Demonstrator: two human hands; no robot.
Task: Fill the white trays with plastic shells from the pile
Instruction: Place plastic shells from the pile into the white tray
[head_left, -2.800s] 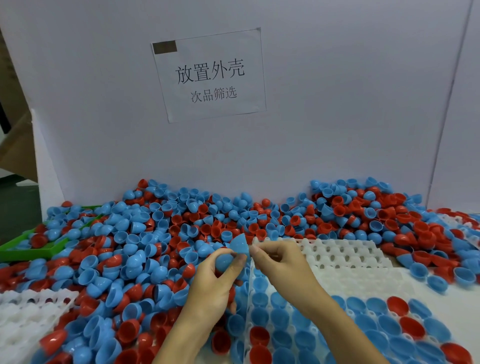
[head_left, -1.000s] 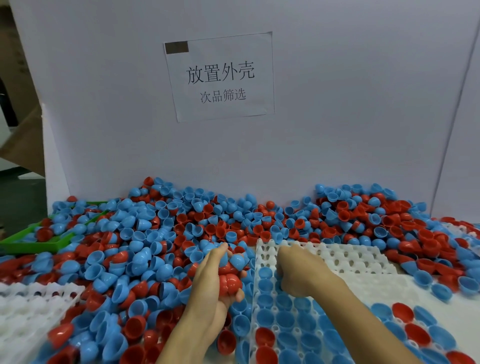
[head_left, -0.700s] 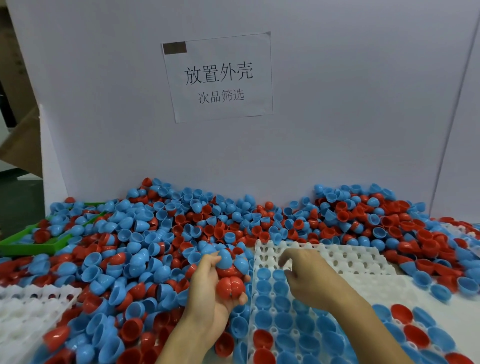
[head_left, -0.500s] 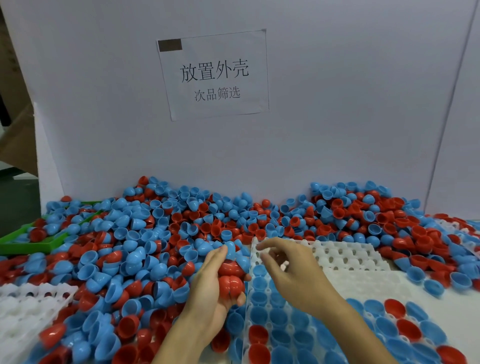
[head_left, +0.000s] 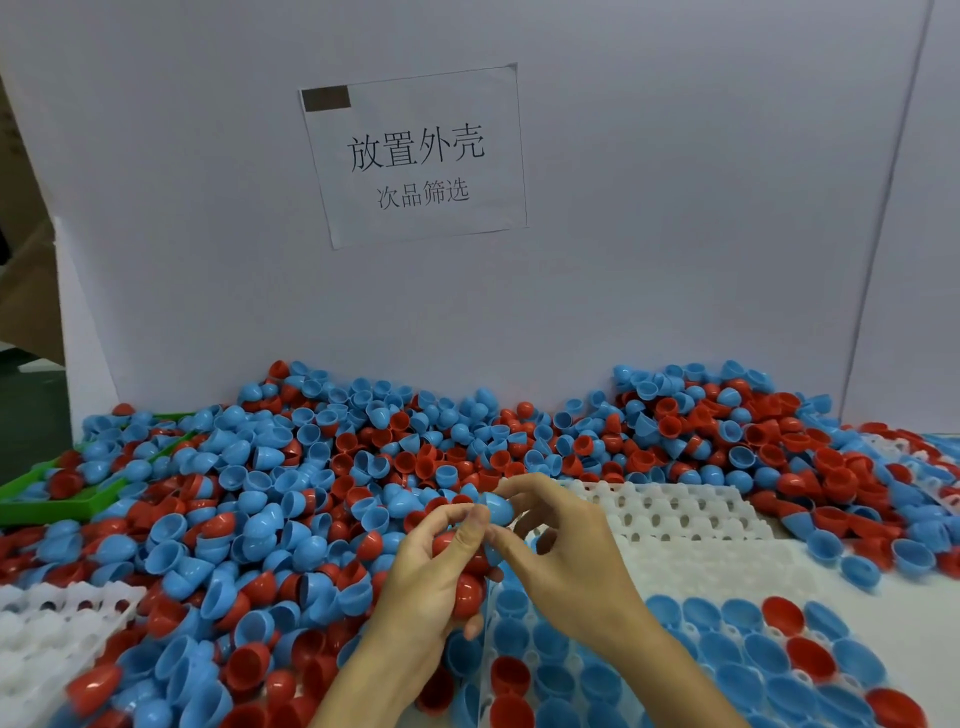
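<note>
A big pile of blue and red plastic shells (head_left: 322, 483) covers the table's left and back. My left hand (head_left: 436, 587) grips a stack of red shells (head_left: 467, 582) just over the left edge of a white tray (head_left: 675, 525). My right hand (head_left: 566, 551) meets it and pinches a blue shell (head_left: 497, 508) at the top of that stack. The near rows of the white tray hold blue and red shells (head_left: 753, 654); its far rows are empty.
Another white tray (head_left: 47, 629) lies at the front left. A green tray (head_left: 62, 501) sits half buried in shells at the far left. A white cardboard wall (head_left: 675, 234) with a paper sign (head_left: 415, 156) closes the back.
My left hand took up red shells from the pile. My right hand rose from the tray and came to the left hand, where it now pinches a blue shell.
</note>
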